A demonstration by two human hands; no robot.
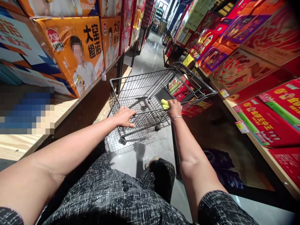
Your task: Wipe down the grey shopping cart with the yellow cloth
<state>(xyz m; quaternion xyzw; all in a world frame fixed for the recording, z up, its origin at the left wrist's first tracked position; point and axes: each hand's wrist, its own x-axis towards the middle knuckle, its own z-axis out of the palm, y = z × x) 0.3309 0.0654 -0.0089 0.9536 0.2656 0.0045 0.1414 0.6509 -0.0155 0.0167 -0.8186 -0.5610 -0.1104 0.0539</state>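
Note:
A grey wire shopping cart (pixel 150 84) stands in front of me at a slant across the aisle. My left hand (pixel 126 116) lies over the left part of its near rail, with the thumb and forefinger showing along the bar. Farther right on the same rail is my right hand (pixel 175 108), closed round a bunched yellow-green cloth (pixel 165 104) that pokes out on its left side. A thin bracelet (pixel 176 117) circles the right wrist. The fingertips of both hands are partly hidden.
Orange printed cartons (pixel 67 56) are stacked on the left wooden shelf (pixel 93 85). Red gift boxes (pixel 260 122) line the right shelf (pixel 260 147), close to the cart's far end. Between the shelves, a shiny grey floor (pixel 152 47) runs away ahead.

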